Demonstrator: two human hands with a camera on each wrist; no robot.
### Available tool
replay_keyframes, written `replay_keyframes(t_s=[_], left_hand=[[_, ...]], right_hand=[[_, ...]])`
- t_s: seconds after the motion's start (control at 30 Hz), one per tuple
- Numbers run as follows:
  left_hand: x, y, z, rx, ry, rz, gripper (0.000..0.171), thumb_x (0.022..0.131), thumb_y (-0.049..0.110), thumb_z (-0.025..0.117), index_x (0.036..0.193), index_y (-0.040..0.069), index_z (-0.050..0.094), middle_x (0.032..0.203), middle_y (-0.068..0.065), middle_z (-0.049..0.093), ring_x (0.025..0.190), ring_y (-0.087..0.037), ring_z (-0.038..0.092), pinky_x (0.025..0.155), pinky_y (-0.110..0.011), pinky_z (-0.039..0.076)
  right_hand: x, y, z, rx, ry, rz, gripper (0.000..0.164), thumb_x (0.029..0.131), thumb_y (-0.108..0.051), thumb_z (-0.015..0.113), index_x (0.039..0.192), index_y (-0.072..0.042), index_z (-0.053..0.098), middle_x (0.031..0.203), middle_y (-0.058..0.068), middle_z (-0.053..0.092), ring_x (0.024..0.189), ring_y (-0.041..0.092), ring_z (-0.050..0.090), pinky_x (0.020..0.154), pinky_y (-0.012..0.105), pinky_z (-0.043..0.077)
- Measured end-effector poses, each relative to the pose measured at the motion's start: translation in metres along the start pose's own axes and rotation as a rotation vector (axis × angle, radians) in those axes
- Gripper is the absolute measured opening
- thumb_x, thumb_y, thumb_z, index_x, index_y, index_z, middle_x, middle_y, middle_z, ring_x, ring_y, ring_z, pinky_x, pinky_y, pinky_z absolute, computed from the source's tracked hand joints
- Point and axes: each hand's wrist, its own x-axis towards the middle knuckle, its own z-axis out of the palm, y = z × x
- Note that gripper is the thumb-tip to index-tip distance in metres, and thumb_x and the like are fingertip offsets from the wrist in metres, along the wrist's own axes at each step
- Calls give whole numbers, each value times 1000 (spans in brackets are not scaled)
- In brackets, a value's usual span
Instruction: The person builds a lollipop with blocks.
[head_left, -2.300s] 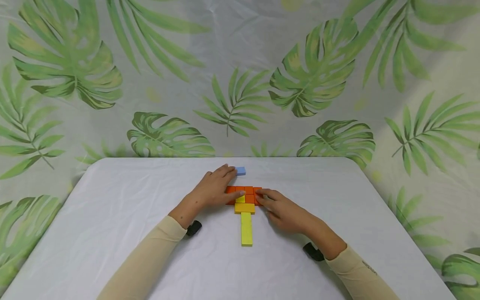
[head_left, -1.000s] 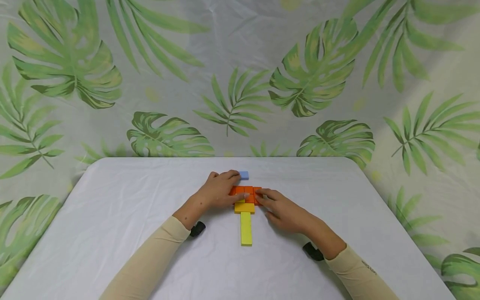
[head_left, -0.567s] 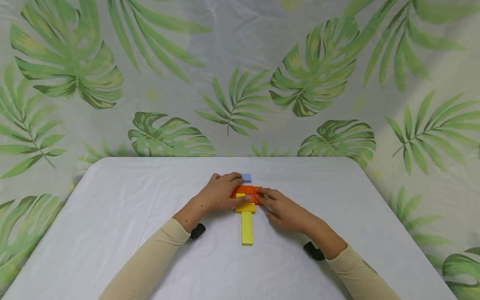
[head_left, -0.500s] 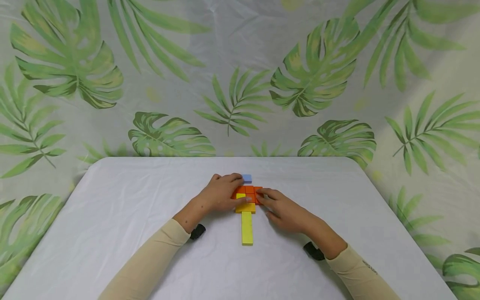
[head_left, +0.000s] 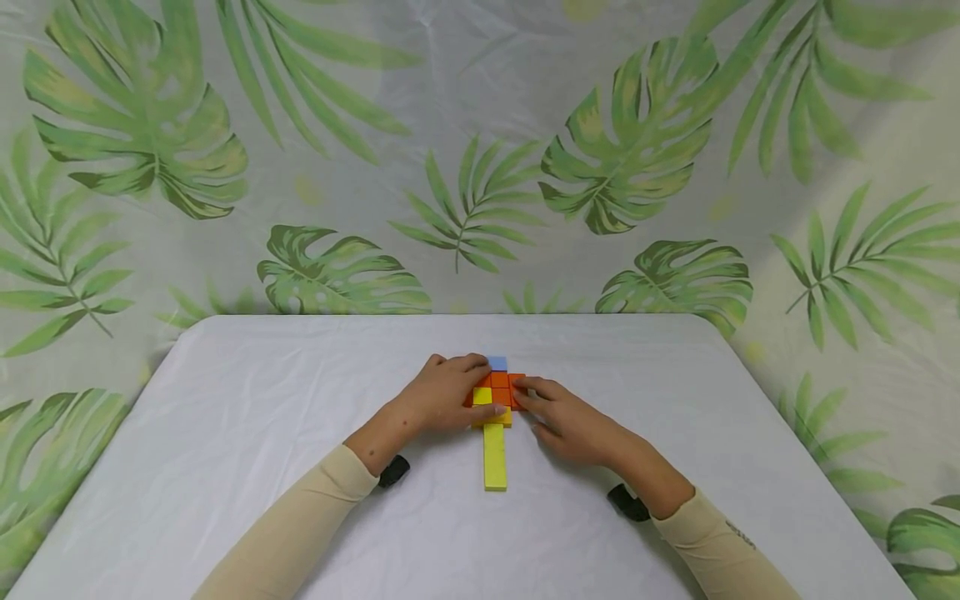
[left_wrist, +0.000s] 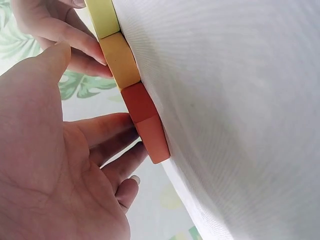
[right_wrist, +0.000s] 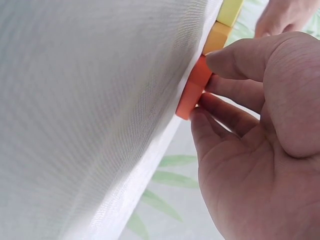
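Flat wooden blocks form a group at the middle of the table: orange-red blocks (head_left: 500,396), a small yellow block (head_left: 482,396), an amber block (head_left: 480,423), and a long yellow-green block (head_left: 495,458) pointing toward me. A light blue block (head_left: 497,363) lies against the far side of the red ones, with the left hand's (head_left: 442,393) fingertips at its left end. That hand covers the left red blocks, its thumb over the amber block. The right hand (head_left: 566,421) reaches in from the right, fingertips touching the outermost red block (right_wrist: 192,92), thumb apart from the index finger.
The table (head_left: 187,400) wears a white cloth with slight creases, and its far edge meets a leaf-print curtain (head_left: 465,200). A black wrist device (head_left: 393,472) shows below the left wrist, another black device (head_left: 627,502) below the right.
The left hand has moved toward me and to the right. Along with it, the blue block has slid from apart at the far side up against the red blocks. The right hand stays put.
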Motion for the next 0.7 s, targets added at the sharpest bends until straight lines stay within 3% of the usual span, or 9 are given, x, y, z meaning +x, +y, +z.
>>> replay_keyframes(t_s=[0.7], left_hand=[[-5, 4, -4, -6, -8, 7, 80, 102, 71, 52, 156, 12, 55, 162, -5, 49, 148, -22, 47, 114, -48, 36]], right_hand=[[-1, -1, 0, 4, -8, 6, 54, 105, -5, 63, 155, 7, 48, 165, 21, 38, 153, 40, 38, 119, 54, 40]])
